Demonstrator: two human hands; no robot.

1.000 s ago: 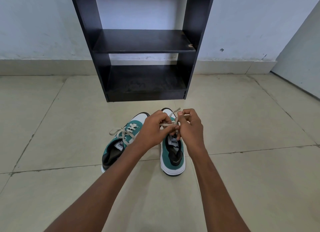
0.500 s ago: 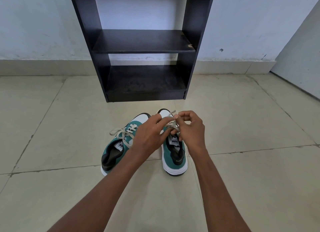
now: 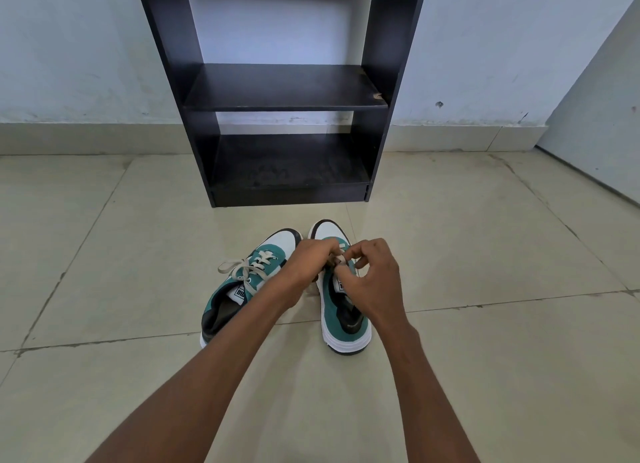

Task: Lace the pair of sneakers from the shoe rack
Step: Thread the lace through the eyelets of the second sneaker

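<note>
As before, both hands (image 3: 346, 275) pinch the lace (image 3: 341, 256), now lower

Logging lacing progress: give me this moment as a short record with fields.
setting: tiled floor in front of a black shoe rack, its visible shelves bare
left sneaker: laced, bow tied, loops lying loose to its left
right sneaker: being worked on, lace mostly hidden by the hands
left hand: fingers curled at the lace over the tongue
right hand: fingers pinching the lace
stage: second shoe's lace not yet finished
</note>
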